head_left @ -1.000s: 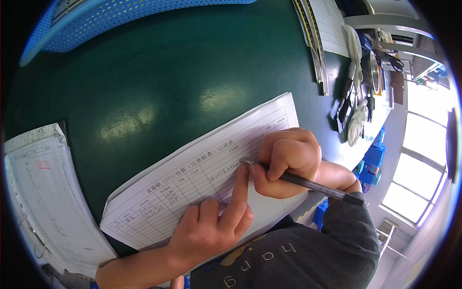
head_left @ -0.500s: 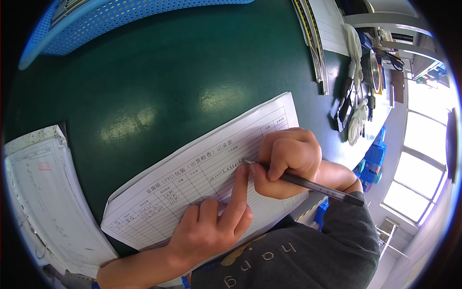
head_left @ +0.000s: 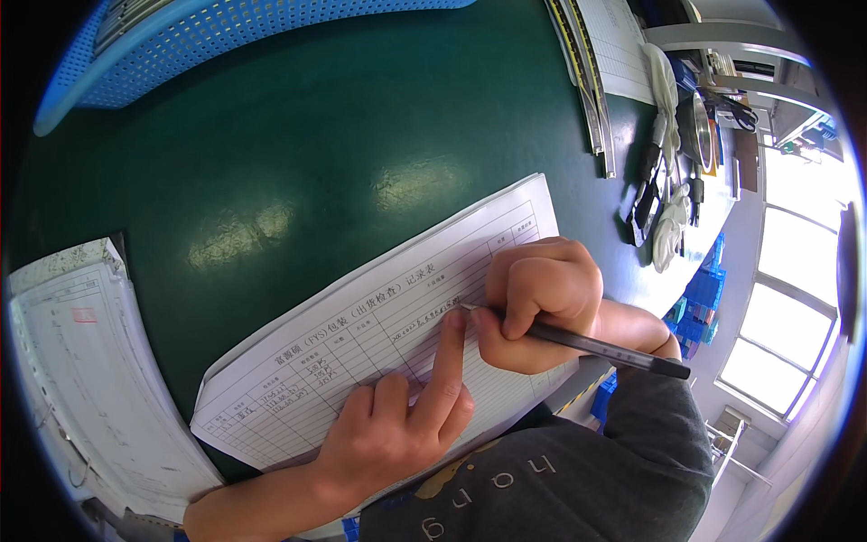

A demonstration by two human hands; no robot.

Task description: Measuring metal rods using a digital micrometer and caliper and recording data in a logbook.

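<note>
A stack of white printed forms point(head_left: 298, 370) with a ruled table and some handwriting lies slantwise on the green tabletop point(head_left: 307, 126). My right hand point(head_left: 542, 303) grips a dark pen point(head_left: 614, 348), its tip touching a row of the top sheet at the end of a handwritten line. My left hand point(head_left: 397, 425) rests on the same sheet. Its index finger is stretched out, the fingertip just left of the pen tip, while the other fingers are bent. Nothing shows in the left hand.
A blue perforated basket point(head_left: 226, 41) stands at the far left. Papers on a clipboard point(head_left: 99, 361) lie at the left. Toward the right are metal strips point(head_left: 587, 99), white gloves point(head_left: 666, 99), black-handled tools point(head_left: 646, 199) and a metal bowl point(head_left: 698, 131).
The pen tip has moved slightly right along the row, and the pen's back end has swung a little outward. My left hand stays almost in place.
</note>
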